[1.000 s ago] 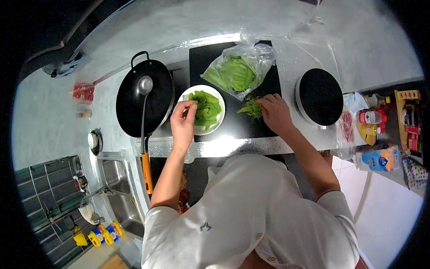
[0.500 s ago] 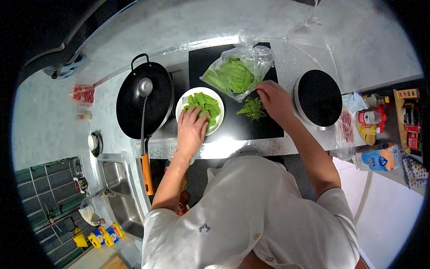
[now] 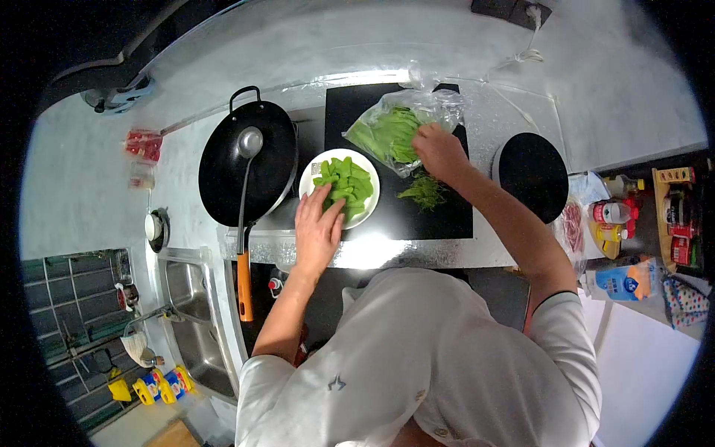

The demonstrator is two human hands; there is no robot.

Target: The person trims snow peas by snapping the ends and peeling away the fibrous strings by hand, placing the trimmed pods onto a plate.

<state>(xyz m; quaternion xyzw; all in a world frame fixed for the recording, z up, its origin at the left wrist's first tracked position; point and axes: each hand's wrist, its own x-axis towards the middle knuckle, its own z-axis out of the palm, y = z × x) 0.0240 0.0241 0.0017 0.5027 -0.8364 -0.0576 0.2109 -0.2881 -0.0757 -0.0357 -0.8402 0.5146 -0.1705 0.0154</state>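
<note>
My left hand (image 3: 319,232) rests at the near left edge of a white plate (image 3: 367,212), its fingers apart over flat green pea pods (image 3: 342,179) that look like snow peas. Up at a clear plastic bag (image 3: 445,112) of the same kind of pods (image 3: 391,134), my right hand (image 3: 441,151) has its fingers bent together at the bag's right side. Whatever its fingertips pinch is hidden. Just below that hand lies a small heap of thin green trimmings (image 3: 424,191) on the black cooktop (image 3: 424,223).
Left of the plate sits a black wok (image 3: 231,175) with a ladle (image 3: 251,141) in it; its orange handle (image 3: 244,287) juts past the counter edge. A round black-topped appliance (image 3: 530,179) stands on the right, near bottles (image 3: 611,213). A sink (image 3: 195,320) is at lower left.
My right hand has moved up from beside the trimmings to the pods in the bag. My left hand stays at the plate, its fingers more spread. The whole view has shifted slightly.
</note>
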